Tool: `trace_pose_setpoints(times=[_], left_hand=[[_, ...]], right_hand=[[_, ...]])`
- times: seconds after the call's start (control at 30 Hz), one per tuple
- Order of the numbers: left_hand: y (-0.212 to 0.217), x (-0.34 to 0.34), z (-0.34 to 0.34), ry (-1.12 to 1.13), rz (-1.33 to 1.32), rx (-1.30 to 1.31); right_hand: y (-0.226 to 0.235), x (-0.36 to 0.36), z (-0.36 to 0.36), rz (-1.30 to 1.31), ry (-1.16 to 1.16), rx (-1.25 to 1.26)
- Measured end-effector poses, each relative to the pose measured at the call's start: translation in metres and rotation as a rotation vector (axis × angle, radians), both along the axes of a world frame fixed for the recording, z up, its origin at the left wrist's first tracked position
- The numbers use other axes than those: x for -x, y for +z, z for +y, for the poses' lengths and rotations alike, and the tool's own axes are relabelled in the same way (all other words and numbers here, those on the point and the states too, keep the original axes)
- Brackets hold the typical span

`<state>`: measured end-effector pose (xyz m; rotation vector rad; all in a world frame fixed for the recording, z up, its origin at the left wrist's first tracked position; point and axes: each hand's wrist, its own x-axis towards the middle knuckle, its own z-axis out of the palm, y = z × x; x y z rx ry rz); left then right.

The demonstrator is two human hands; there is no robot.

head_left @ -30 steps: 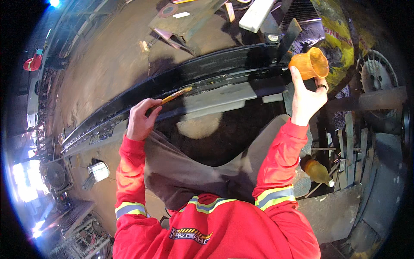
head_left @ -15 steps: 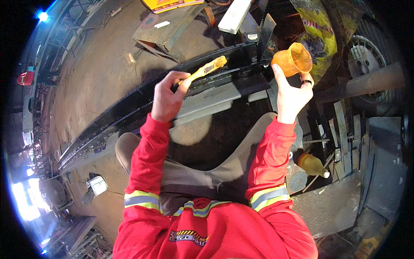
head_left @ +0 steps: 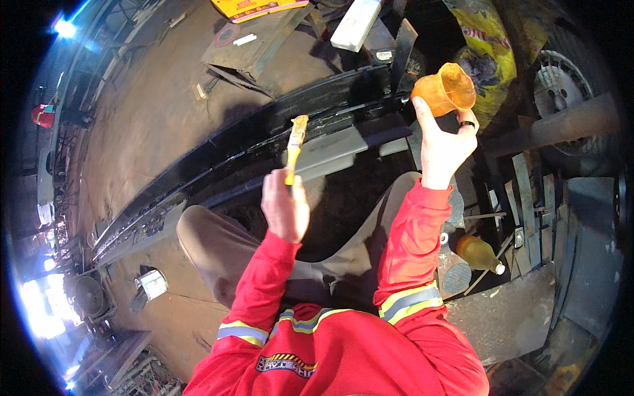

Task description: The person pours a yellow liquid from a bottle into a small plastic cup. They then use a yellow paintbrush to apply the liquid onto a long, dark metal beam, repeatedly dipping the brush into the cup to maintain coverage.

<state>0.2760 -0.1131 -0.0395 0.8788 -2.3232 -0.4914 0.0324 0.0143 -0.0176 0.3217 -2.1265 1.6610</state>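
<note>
My left hand (head_left: 285,206) is closed around the yellow handle of a paintbrush (head_left: 296,144), held upright in the view with its bristles, coated in something orange-yellow, pointing away from me. Beyond the brush runs a long black metal beam (head_left: 231,146), shiny in places. At the right, my right hand (head_left: 444,142) grips an orange cup (head_left: 444,91) with a wavy rim, its thumb on the near side. The cup is tilted, its mouth turned to the right, and I cannot make out what lies inside.
A grey metal bar (head_left: 330,157) lies between me and the beam. A yellowish bottle (head_left: 477,253) lies on its side at the right, near metal offcuts (head_left: 528,211). A white tin (head_left: 152,284) is at the left. A white box (head_left: 356,25) stands at the back.
My left hand has come down and to the right with the paintbrush, which has turned from slanting rightward to nearly straight up. My right hand and the cup have barely shifted.
</note>
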Motion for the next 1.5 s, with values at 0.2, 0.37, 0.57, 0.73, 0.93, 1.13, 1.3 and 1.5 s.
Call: trace_pose_setpoints(times=[0.2, 0.37, 0.57, 0.73, 0.93, 1.13, 1.3, 1.5], left_hand=[[-0.039, 0.056, 0.042, -0.106, 0.059, -0.026], [-0.023, 0.092, 0.061, -0.163, 0.243, -0.370], [-0.063, 0.036, 0.033, 0.099, 0.364, -0.641], [-0.025, 0.040, 0.033, -0.011, 0.205, -0.059], [-0.033, 0.089, 0.051, -0.156, 0.056, -0.020], [-0.035, 0.100, 0.050, -0.211, 0.059, 0.036], [-0.028, 0.066, 0.050, -0.221, 0.063, -0.011], [-0.034, 0.062, 0.061, -0.239, 0.035, -0.102]], right_hand=[[0.007, -0.001, 0.005, 0.028, -0.039, -0.023], [0.004, 0.005, 0.014, -0.004, -0.062, -0.006], [0.003, 0.005, 0.015, -0.024, -0.071, 0.010], [0.000, 0.005, 0.016, -0.005, -0.099, -0.004], [0.003, 0.004, 0.019, -0.024, -0.095, -0.027], [-0.001, 0.010, 0.026, -0.010, -0.135, -0.024], [-0.005, 0.013, 0.029, -0.029, -0.145, -0.020], [-0.002, 0.009, 0.034, -0.029, -0.187, -0.037]])
